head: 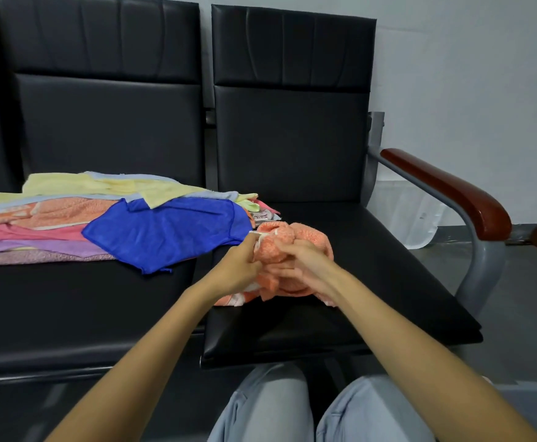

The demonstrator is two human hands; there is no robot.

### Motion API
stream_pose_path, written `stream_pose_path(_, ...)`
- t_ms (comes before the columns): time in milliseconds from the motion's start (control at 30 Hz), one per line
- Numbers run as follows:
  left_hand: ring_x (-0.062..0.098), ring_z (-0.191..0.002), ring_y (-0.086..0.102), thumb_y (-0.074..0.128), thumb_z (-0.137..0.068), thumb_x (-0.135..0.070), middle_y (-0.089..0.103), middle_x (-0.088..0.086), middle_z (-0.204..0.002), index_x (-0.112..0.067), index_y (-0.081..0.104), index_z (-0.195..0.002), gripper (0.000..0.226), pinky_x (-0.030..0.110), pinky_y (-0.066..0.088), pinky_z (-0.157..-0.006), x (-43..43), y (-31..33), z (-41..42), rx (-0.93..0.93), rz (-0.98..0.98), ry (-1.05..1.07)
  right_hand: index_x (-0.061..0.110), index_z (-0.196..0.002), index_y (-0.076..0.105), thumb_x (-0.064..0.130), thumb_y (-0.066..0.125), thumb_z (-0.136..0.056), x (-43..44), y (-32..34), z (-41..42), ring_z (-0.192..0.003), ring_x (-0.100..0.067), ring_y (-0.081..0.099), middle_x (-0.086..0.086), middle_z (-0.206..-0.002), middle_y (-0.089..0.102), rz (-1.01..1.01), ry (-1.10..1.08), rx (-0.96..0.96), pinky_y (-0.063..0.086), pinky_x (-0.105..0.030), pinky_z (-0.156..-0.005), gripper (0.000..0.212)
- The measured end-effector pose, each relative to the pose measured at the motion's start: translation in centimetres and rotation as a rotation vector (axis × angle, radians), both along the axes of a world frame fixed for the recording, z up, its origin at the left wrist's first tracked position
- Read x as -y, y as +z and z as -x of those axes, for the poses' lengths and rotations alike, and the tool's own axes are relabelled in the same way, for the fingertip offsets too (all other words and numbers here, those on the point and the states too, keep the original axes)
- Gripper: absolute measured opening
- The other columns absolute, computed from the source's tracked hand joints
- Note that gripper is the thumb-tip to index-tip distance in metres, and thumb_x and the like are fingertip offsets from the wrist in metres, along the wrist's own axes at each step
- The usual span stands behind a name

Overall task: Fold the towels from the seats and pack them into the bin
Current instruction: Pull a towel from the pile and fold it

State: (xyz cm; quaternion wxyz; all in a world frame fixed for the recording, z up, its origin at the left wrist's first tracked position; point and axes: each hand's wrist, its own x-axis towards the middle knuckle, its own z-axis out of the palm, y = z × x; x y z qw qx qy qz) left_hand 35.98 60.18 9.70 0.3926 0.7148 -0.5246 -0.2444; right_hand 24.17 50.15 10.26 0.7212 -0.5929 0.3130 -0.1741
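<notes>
Both hands are working a crumpled, fluffy orange terry towel (292, 247) that is lying bunched on the black padded seat cushion (372, 282) on the right, close to its front-left part. The left hand (238, 269) is pinching a pale hem corner of that towel between thumb and fingertips, while the right hand (305, 266) is closing its fingers over the middle of the bunch, so both are grasping cloth rather than resting free. The main risk is that the towel is being gathered as a wad and not opened flat: if the edges are not found and matched, the fold is likely to come out lumpy and will sit badly in the bin. A pinch on so small a corner could also slip when the towel is shaken out, letting it slide off the slick cushion toward the floor. Just beside the left hand, a bright blue microfibre cloth (168, 234) is draping off the loose multicoloured pile of towels (53, 218) on the left seat, with its lower corner overhanging; a sweeping pull could be catching it and dragging part of the pile along. A pale grey shape at the lower right edge may be the bin, but I cannot tell.
</notes>
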Motion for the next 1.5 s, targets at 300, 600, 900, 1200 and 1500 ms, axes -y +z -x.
stream_pose_path(300,0.012,-0.065,0.036,0.030,-0.066,0.012,0.039,0.006,-0.063,-0.002,0.041,-0.058,0.020,0.031,0.031,-0.066,-1.0,0.2,-2.4,0.174,-0.112,-0.234,0.007,-0.069,0.060,0.002,0.048,-0.086,1.3,0.7,-1.5,-0.063,-0.004,0.044,0.007,-0.067,0.048,0.786,0.206,-0.385,0.036,-0.018,-0.060,0.021)
stream_pose_path(600,0.028,-0.096,0.060,0.040,-0.085,0.006,0.069,0.009,-0.101,-0.012,0.070,-0.098,0.037,0.041,0.048,-0.075,-0.6,1.8,-5.8,0.629,0.110,0.371,0.022,-0.136,0.041,0.065,0.043,-0.071,2.8,-0.1,-3.0,-0.127,-0.022,0.042,-0.003,-0.140,0.042,0.799,0.498,-1.100,0.034,-0.042,-0.106,0.077)
stream_pose_path(900,0.035,-0.090,0.052,0.042,-0.081,0.013,0.064,0.016,-0.088,-0.003,0.074,-0.086,0.036,0.039,0.041,-0.070,1.0,5.2,-6.1,0.581,0.427,0.542,0.020,-0.148,0.021,0.055,0.052,-0.067,3.6,2.7,-2.1,-0.129,-0.027,0.042,-0.009,-0.149,0.031,0.665,0.593,-1.365,0.039,-0.040,-0.106,0.093)
stream_pose_path(1200,0.027,-0.084,0.046,0.032,-0.080,0.017,0.060,0.016,-0.090,-0.003,0.073,-0.095,0.049,0.032,0.032,-0.067,2.7,9.8,-7.4,0.527,0.438,0.652,0.020,-0.110,0.056,0.018,0.050,-0.088,5.3,8.4,1.5,-0.101,-0.021,0.054,-0.002,-0.110,0.057,1.630,0.455,-1.249,0.041,-0.032,-0.077,0.023)
stream_pose_path(1500,0.038,-0.094,0.058,0.032,-0.080,0.016,0.067,0.019,-0.102,-0.002,0.072,-0.098,0.048,0.031,0.034,-0.066,2.8,11.6,-7.8,0.382,0.390,0.697,0.013,-0.057,0.051,0.009,0.055,-0.083,8.9,11.2,5.4,-0.059,-0.013,0.042,-0.002,-0.060,0.047,0.976,-0.261,-0.278,0.034,-0.027,-0.059,0.026)
